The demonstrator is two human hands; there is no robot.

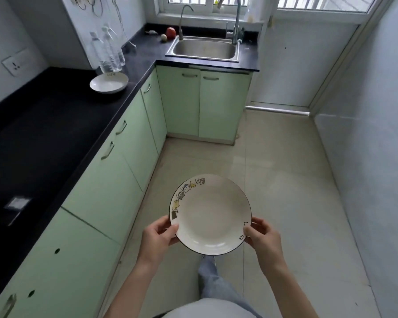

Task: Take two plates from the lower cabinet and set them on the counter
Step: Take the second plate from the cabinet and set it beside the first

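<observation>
A white plate [210, 214] with a dark rim and small cartoon pictures along its left edge is held level above the floor. My left hand [160, 235] grips its left rim and my right hand [261, 236] grips its right rim, thumbs on top. A second white plate [109, 83] rests on the black counter [44, 138] farther along on the left, beside some bottles. The pale green lower cabinet doors [115, 180] under the counter are all closed.
Clear plastic bottles [108, 53] stand just behind the counter plate. A steel sink [203, 49] with two taps fills the far corner, with an apple [171, 32] beside it. White tiled walls close in on the right; the tiled floor runs ahead.
</observation>
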